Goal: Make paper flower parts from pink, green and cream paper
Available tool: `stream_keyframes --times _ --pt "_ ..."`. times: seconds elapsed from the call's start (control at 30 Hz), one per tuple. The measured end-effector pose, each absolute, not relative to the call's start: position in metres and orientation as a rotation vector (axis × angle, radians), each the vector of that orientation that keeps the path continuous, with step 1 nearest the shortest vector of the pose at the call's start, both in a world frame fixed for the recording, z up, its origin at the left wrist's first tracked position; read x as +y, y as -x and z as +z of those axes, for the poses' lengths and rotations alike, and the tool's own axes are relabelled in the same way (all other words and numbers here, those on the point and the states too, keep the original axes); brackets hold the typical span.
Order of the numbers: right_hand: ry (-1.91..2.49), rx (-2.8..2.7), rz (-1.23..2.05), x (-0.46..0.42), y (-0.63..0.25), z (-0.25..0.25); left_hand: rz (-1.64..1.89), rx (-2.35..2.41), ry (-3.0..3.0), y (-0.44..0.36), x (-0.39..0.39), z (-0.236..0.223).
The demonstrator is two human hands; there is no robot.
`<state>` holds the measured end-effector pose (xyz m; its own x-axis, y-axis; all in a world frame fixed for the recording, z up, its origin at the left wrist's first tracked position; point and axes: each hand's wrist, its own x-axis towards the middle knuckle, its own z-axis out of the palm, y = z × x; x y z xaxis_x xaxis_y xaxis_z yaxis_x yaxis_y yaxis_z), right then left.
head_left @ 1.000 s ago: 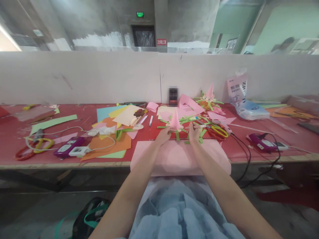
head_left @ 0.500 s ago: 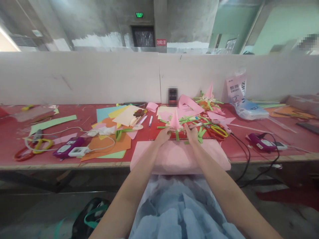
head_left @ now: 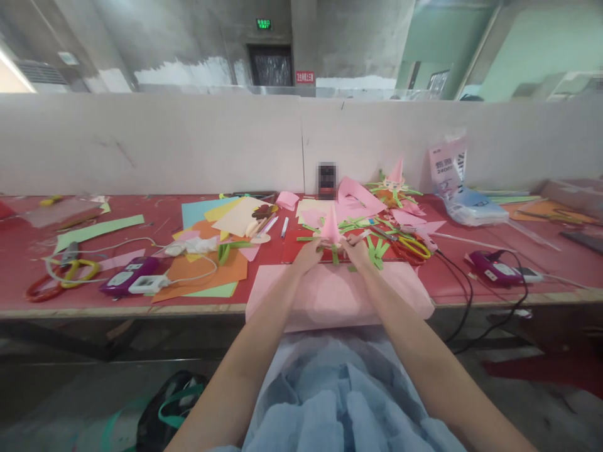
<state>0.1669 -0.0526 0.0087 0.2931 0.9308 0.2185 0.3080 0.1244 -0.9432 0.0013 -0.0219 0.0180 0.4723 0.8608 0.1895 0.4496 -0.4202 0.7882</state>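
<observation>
A small pink paper cone (head_left: 330, 229) with green paper strips (head_left: 335, 253) around its base stands on the red table (head_left: 28, 257), just beyond a large pink sheet (head_left: 336, 295) that hangs over the front edge. My left hand (head_left: 308, 255) pinches the cone's base from the left. Pressed in close on the cone's right side, my right hand (head_left: 357, 248) has its fingers closed on the green strips. Both forearms reach forward over the pink sheet.
Yellow-handled scissors (head_left: 414, 248) lie right of my hands. Orange, blue and yellow sheets (head_left: 214, 270) spread to the left, with a purple device (head_left: 129, 276), cables and more scissors (head_left: 70, 273). A second finished cone (head_left: 394, 182), a plastic bag (head_left: 464, 204) and another purple device (head_left: 497, 270) sit right. A partition wall backs the table.
My right hand has slid left, closer to the cone's base and to my left hand. The left hand has barely moved.
</observation>
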Motion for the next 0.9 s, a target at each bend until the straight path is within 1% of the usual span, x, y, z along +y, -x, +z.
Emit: stream_keyframes --times 0.3,0.4,0.63,0.9 --pt "1.461 -1.167 0.692 -0.0471 -0.1696 0.0011 0.802 1.048 -2.039 0.0001 -0.0164 0.0103" --pt "1.444 -1.184 0.721 -0.0482 -0.17 0.002 0.818 1.044 -2.052 0.0001 -0.0159 0.0095" --pt "1.444 -1.27 0.662 -0.0502 -0.1706 0.0045 0.799 1.047 -2.051 -0.0013 -0.0198 0.0148" --pt "1.434 -1.248 0.675 -0.0475 -0.1718 -0.0002 0.824 1.029 -2.065 -0.0016 -0.0149 0.0084"
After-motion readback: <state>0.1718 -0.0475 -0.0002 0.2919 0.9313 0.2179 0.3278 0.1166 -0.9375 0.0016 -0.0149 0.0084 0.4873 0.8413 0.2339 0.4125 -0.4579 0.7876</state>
